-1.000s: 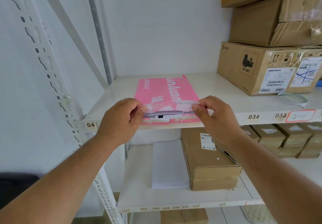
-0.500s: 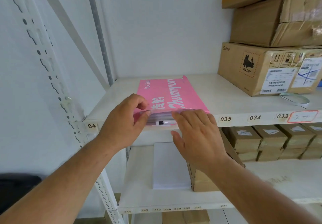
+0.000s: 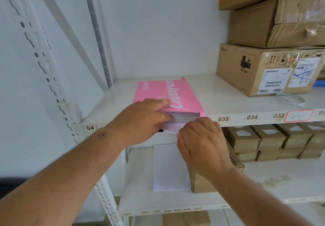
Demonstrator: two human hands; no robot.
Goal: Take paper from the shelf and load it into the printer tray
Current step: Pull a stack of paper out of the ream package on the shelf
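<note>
Right hand [image 3: 202, 143] now pinching thin sheets, glossy pink ream [image 3: 168, 93], left hand [image 3: 140, 120] flat

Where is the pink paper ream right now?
The pink paper ream lies flat at the upper shelf's front edge, left of the cardboard boxes, left hand on top.
</note>
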